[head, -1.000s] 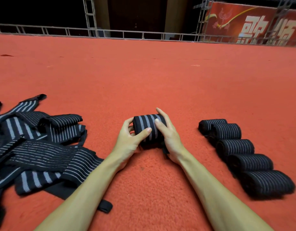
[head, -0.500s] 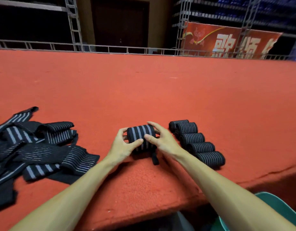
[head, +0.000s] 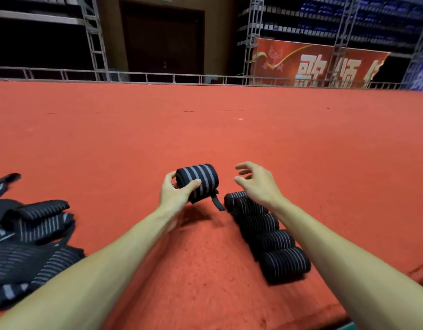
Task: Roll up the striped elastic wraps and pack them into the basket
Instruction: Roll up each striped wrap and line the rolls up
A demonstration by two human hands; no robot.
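Head view: left hand [head: 174, 196] grips black grey-striped rolled elastic wrap [head: 198, 182], held just above red carpeted tabletop [head: 205, 134]. Right hand [head: 255, 184] empty, fingers loosely spread. Wrap likely light, soft, springy; squeeze across barrel, trapping loose tail [head: 217, 203].

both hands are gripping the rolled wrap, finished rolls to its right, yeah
No: the head view shows only the left hand gripping the rolled wrap; the right hand is off it, open. The finished rolls do lie to its right.

Bright light from above on the red carpet [head: 205, 129], dark background, soft motion blur, wide-angle bending at the edges.
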